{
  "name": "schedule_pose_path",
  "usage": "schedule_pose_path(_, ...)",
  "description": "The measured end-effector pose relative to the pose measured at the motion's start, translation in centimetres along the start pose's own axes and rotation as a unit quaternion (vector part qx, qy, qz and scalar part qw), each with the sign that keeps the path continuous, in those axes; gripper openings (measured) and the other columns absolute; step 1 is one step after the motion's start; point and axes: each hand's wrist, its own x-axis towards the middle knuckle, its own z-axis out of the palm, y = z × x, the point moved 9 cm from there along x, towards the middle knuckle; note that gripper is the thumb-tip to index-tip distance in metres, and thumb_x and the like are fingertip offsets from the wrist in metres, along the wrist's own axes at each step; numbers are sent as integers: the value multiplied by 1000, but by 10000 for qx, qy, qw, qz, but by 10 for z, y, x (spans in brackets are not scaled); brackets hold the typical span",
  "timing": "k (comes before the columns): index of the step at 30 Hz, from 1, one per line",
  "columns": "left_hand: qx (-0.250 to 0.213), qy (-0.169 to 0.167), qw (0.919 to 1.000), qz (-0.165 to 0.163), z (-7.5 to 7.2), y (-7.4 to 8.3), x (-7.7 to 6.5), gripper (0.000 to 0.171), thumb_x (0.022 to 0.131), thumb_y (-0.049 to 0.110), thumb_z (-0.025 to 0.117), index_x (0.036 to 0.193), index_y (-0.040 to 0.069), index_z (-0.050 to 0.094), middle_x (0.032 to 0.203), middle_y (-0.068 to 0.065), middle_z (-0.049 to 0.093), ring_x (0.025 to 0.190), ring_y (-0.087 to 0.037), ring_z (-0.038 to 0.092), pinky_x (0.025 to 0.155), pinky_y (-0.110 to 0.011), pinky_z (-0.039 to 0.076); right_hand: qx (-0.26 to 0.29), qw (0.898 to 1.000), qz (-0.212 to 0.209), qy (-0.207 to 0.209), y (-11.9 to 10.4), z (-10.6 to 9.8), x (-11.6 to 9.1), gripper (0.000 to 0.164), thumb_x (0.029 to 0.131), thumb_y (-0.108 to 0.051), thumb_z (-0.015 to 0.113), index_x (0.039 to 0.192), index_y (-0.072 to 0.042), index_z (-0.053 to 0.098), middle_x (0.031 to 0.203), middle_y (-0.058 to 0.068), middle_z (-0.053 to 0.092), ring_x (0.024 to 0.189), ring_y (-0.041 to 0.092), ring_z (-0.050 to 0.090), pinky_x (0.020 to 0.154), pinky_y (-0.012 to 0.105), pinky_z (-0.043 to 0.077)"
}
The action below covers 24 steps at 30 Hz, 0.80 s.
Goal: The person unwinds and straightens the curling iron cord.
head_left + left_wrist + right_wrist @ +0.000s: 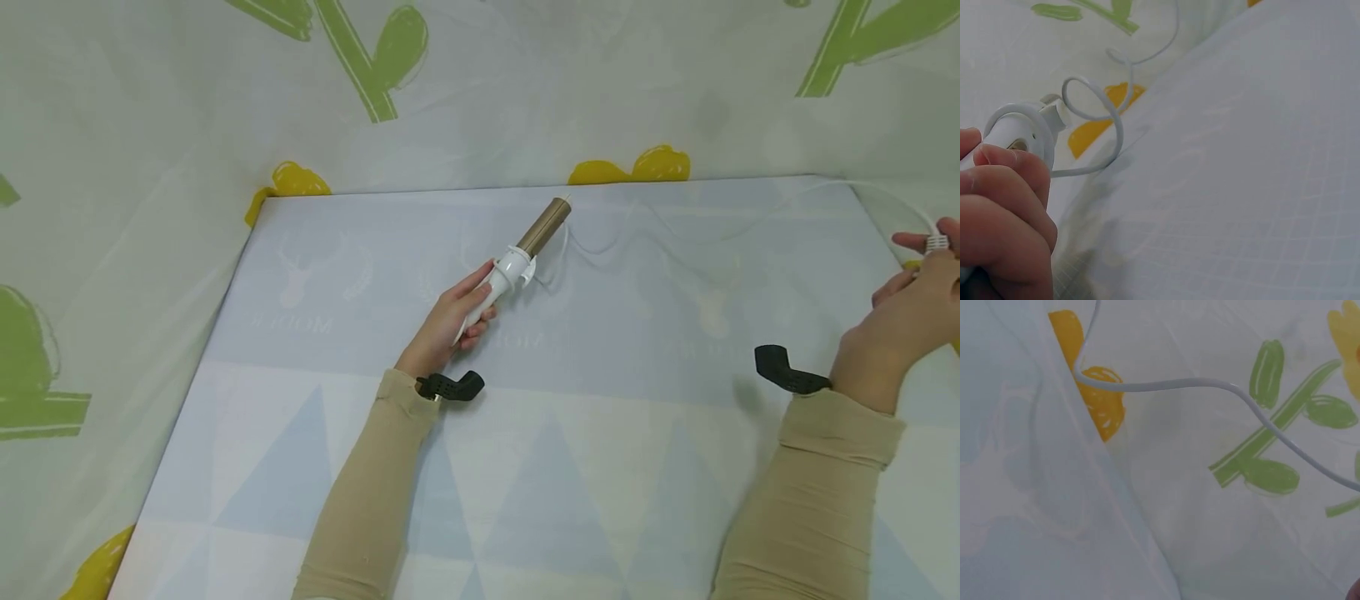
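In the head view my left hand (446, 323) grips the white handle of a curling iron (510, 268). Its gold barrel points up and away to the right, above the table. Curled fingers (1007, 206) wrap the handle in the left wrist view, where the barrel is hidden. A white cord (720, 240) runs from the iron in loose curves to my right hand (903, 317). At the right edge, that hand holds the ribbed cord end (937, 242) between its fingers; whatever lies inside the palm is hidden. The right wrist view shows mostly the cord (1154, 385).
A table (480, 467) with a pale covering of blue triangles and faint deer prints lies under both hands. Behind and beside it hangs a white cloth (525, 100) with green leaf and yellow flower patterns. The cord crosses the table's far right corner.
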Motion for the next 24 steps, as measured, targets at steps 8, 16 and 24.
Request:
schedule_pose_path(8,-114,57,9997,-221,2,-8,-3,46,92,43,51,136,33,42,76,-2,46,48,-7,34,38,-18,29,-20,9992,322,229,9,-13,3,15,93,-10,52,104,-9,62,94,9,64,37,12,27,38,17,24)
schedule_pose_path(16,-141,8,9998,-155,2,-5,-4,47,92,44,52,136,31,42,76,-3,46,47,-7,33,37,-18,28,-261,9992,296,44,16,-7,1,17,94,-8,49,101,-6,64,85,9,65,36,11,26,38,17,23)
schedule_pose_path(24,-117,-162,9998,-5,3,1,-4,46,93,43,50,137,32,42,74,-3,45,46,-7,33,36,-19,28,-489,9974,320,-433,31,9,-3,19,93,-6,48,100,-4,66,84,10,67,35,14,26,36,17,23)
